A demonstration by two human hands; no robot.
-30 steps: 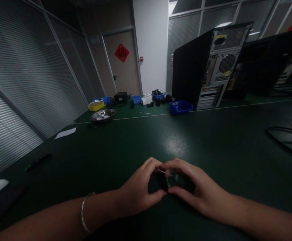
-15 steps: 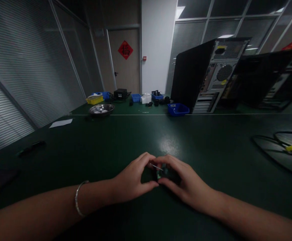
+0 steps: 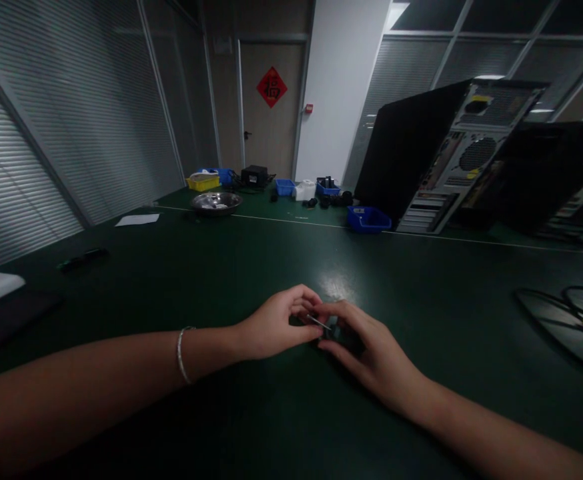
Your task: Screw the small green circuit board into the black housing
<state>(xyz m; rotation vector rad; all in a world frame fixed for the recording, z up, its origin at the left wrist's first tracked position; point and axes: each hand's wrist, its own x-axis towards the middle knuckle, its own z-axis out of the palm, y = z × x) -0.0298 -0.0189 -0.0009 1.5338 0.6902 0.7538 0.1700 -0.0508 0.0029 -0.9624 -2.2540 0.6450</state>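
Observation:
Both my hands meet low on a dark green table [image 3: 421, 280]. My left hand [image 3: 274, 325], with a thin bracelet on its wrist, pinches a small dark part [image 3: 332, 331] together with my right hand [image 3: 366, 347]. A thin metal pin or clip [image 3: 316, 322] shows between the fingertips. The part is mostly hidden by my fingers, so its shape is unclear.
At the back stand an open computer tower [image 3: 451, 153], a blue bin [image 3: 369, 219], a metal bowl [image 3: 216, 202], a yellow bin [image 3: 203, 181] and small dark items. Coiled black cables [image 3: 566, 320] lie at the right. A paper sheet [image 3: 137, 219] and a black pen-like object [image 3: 82, 259] lie at the left.
The view has swung to the left and tilted. My hands stay joined on the small part and appear a little farther from me; the green glimpse of the part is now covered.

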